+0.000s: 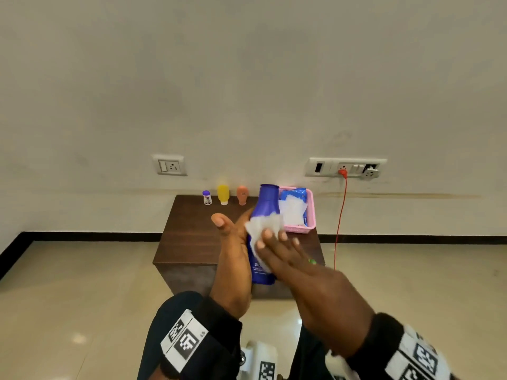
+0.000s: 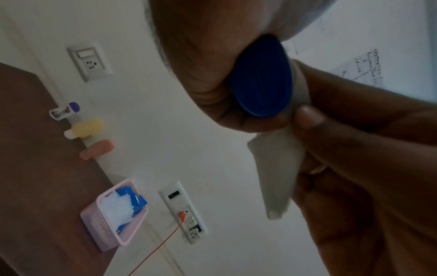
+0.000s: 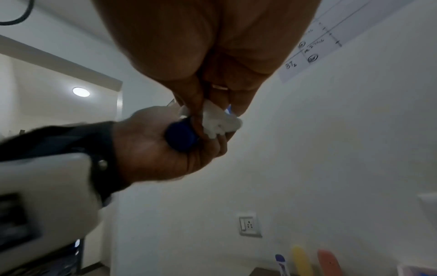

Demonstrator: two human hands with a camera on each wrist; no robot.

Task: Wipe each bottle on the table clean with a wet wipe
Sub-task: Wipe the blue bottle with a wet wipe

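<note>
While our left hand (image 1: 233,242) curls round the blue bottle (image 1: 265,207) and holds it up above the dark wooden table (image 1: 192,237), our right hand (image 1: 285,250) presses a white wet wipe (image 1: 260,229) against the bottle's side with fairly straight fingers. From the head view most of the bottle's lower body is covered by the wipe and the right hand, and only a scrap of its white print shows, too small to read. The left wrist view shows the bottle's ribbed end (image 2: 262,78) seated in the palm, with the wipe hanging beside it; our left fingers are hidden behind the bottle.

At the table's far edge, against the wall, stand a small purple-capped bottle (image 1: 206,197), a yellow bottle (image 1: 223,194) and an orange bottle (image 1: 242,195), well apart from our hands. Just beside the raised bottle sits a pink basket (image 1: 311,215) holding a blue wipe packet (image 1: 297,196), its left part cut off by the bottle. A red cord (image 1: 340,215) hangs from the wall socket (image 1: 345,167).
</note>
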